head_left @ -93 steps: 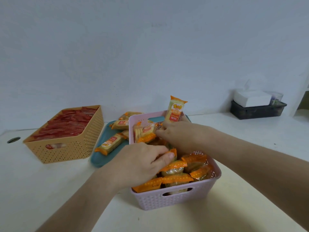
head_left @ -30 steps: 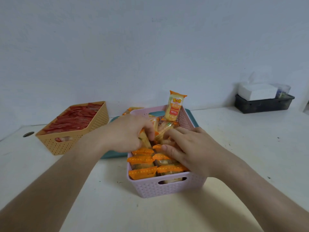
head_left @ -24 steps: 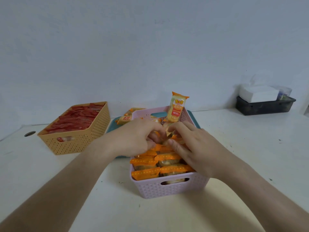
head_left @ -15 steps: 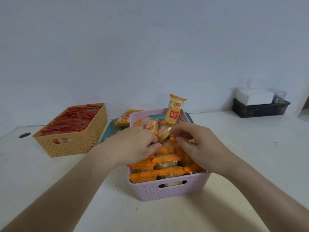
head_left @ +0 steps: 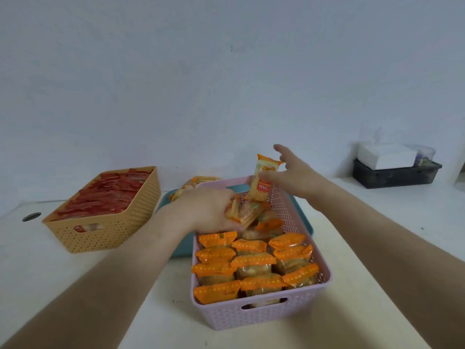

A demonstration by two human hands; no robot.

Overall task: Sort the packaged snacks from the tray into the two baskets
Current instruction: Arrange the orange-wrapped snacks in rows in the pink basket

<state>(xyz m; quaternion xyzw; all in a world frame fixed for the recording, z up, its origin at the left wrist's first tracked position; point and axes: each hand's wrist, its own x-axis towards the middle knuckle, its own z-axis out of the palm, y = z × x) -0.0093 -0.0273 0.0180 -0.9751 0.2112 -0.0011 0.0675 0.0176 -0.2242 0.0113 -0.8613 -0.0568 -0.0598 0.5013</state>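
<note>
One upright packet (head_left: 263,181) leans on the pink basket's (head_left: 297,217) far wall, long axis vertical; our right hand (head_left: 293,173), spread open, is nearer, while our left hand (head_left: 208,210) grips several packets (head_left: 241,214).

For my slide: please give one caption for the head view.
Left hand holds snack packets over pink basket; right hand reaches upright packet.

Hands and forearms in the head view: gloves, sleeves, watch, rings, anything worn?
Nothing worn that shows. The left hand and right hand are bare, with no gloves or rings visible. Both forearms are bare up to the frame edge, with no sleeve cuff, watch or band in view. No markings or tape visible.
</note>
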